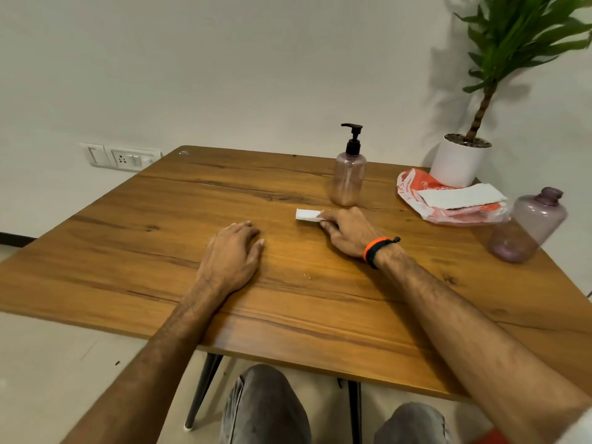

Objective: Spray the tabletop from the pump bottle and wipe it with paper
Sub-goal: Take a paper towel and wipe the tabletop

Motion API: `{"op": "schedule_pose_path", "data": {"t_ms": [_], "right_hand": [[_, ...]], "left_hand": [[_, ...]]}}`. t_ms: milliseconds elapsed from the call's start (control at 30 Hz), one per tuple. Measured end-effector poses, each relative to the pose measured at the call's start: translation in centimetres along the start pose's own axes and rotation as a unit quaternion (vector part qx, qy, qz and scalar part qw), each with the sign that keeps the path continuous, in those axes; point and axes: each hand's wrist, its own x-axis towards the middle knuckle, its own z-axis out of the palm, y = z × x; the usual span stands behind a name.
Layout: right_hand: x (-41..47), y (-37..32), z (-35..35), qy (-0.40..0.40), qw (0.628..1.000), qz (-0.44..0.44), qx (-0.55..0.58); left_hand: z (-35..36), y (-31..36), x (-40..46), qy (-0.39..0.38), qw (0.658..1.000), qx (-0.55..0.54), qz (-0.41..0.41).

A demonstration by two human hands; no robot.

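A pale pink pump bottle (349,174) with a black pump head stands upright on the wooden tabletop (128,245), just beyond my right hand. My right hand (347,232), with an orange and black wristband, presses a folded piece of white paper (307,215) against the table; the paper sticks out to the left of the fingers. My left hand (232,254) rests palm down on the wood at the centre, fingers together, holding nothing.
An orange and white plastic packet (416,190) with a white paper sheet (461,196) on top lies at the right. A capless purple bottle (528,225) stands near the right edge. A potted plant (459,161) sits in the far right corner. Wall sockets (123,157) are at the left.
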Motion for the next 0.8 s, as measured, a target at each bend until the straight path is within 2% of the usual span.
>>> {"op": "schedule_pose_path", "data": {"t_ms": [500,800], "right_hand": [[-1.4,-0.1,0.6,-0.067,0.997,-0.026,-0.02],[-4.0,-1.4,0.8,-0.073,0.996,-0.051,-0.027]], "left_hand": [[0.2,0.1,-0.1,0.006,1.0,0.018,-0.005],[0.1,0.5,-0.4,0.006,0.999,0.034,-0.011]]}}
